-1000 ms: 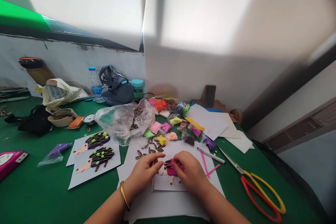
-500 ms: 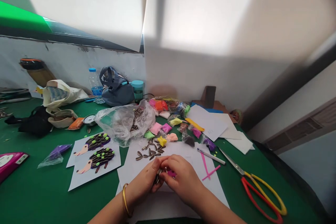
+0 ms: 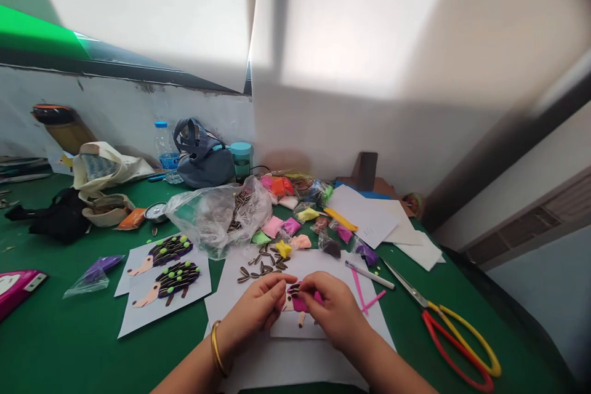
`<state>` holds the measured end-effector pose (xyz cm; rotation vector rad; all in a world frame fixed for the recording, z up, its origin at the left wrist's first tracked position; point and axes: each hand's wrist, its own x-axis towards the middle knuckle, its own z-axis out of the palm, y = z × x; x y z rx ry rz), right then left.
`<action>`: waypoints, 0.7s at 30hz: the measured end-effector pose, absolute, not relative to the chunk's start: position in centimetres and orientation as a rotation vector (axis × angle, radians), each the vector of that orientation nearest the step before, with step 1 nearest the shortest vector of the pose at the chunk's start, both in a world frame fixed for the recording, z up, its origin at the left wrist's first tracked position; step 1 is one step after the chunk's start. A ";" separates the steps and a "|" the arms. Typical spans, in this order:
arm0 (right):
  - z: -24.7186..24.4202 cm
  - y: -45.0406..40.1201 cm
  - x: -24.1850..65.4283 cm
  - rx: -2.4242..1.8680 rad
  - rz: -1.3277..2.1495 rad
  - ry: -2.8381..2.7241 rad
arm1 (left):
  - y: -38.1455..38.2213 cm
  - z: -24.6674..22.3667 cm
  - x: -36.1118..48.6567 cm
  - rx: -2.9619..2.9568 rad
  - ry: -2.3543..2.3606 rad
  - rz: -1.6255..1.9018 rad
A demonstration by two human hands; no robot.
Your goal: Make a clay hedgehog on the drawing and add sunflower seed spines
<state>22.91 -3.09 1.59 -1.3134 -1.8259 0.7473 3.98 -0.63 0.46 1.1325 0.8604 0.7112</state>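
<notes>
A card with a magenta hedgehog shape (image 3: 301,303) lies under my hands on white paper, a few dark striped seeds on the shape. My right hand (image 3: 330,305) pinches over its upper part, closed on what looks like a seed. Left of the shape, my left hand (image 3: 258,305) has its fingers curled, with the index finger stretched toward the card; whatever it holds is hidden. Loose sunflower seeds (image 3: 263,261) lie just beyond my hands, beside a yellow star-shaped piece (image 3: 283,249).
Two finished-looking hedgehog cards (image 3: 173,305) lie left. Behind are a plastic bag of seeds (image 3: 217,215) and colourful clay packets (image 3: 290,225). Large scissors (image 3: 431,308), a white pen (image 3: 369,274) and pink strips (image 3: 360,290) lie right.
My hands have moved apart, uncovering the magenta shape between them. The seeds seen earlier between my left fingers are now hidden.
</notes>
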 end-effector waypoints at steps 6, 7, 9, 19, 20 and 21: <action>0.1 -3.2 24.7 -1.369 0.674 -1.928 | 0.4 -0.2 2.9 1.514 1.193 0.878; -0.2 -3.3 24.7 -1.361 0.647 -1.960 | 0.4 -0.2 2.8 1.591 1.216 0.881; -0.8 -3.4 24.5 -1.338 0.567 -2.021 | 0.4 -0.3 2.7 1.692 1.243 0.862; -2.3 -3.2 23.4 -1.326 0.245 -2.210 | 0.3 -0.7 2.9 1.881 1.293 0.764; -2.4 -3.2 23.4 -1.336 0.225 -2.215 | 0.3 -0.8 2.8 1.913 1.298 0.756; -2.4 -3.2 23.3 -1.344 0.209 -2.219 | 0.2 -0.9 2.8 1.948 1.299 0.750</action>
